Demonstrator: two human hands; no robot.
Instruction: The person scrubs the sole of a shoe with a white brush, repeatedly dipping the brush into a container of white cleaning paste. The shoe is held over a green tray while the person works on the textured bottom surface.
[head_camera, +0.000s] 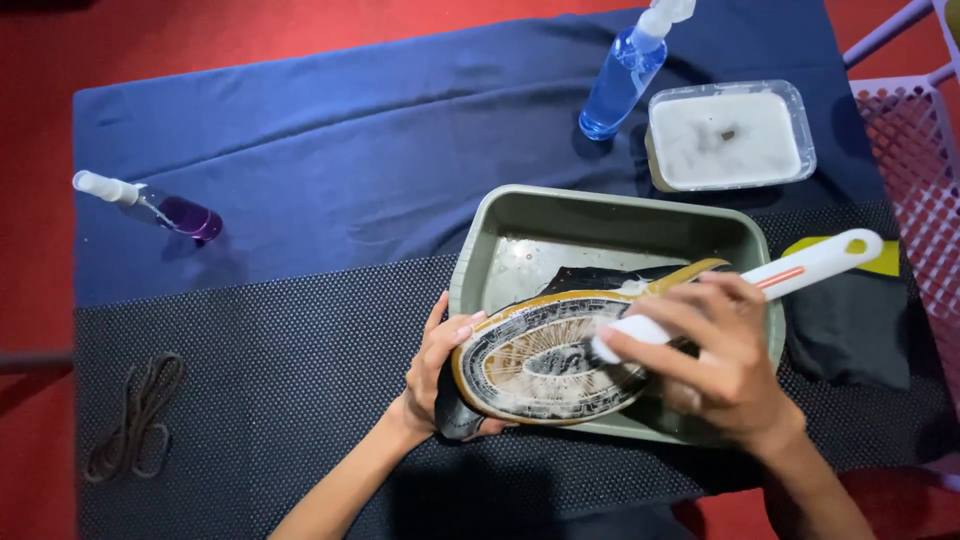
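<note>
We worked over a blue cloth (330, 150) and dark mat (280, 380) on the bench; our left hand (432, 375), fingers clamped, held the shoe (545, 360) sole-up over the tub (600, 215), right hand (715, 355) gripped the brush (800, 268), bristles hidden.

A red floor (300, 30) surrounds the low worktop (330, 150), which is draped in a creased navy-blue cloth (400, 130) on its far half and covered by a dark, dotted, textured mat (280, 390) on the near half — the two meet in a slanting line across the middle. At the right edge stands a pale lilac plastic rack (915, 130) with a lattice side and thin bars. The light is dim and falls from above, bright on the blue folds, with soft shadows pooling toward the near edge — no walls or windows show.
</note>
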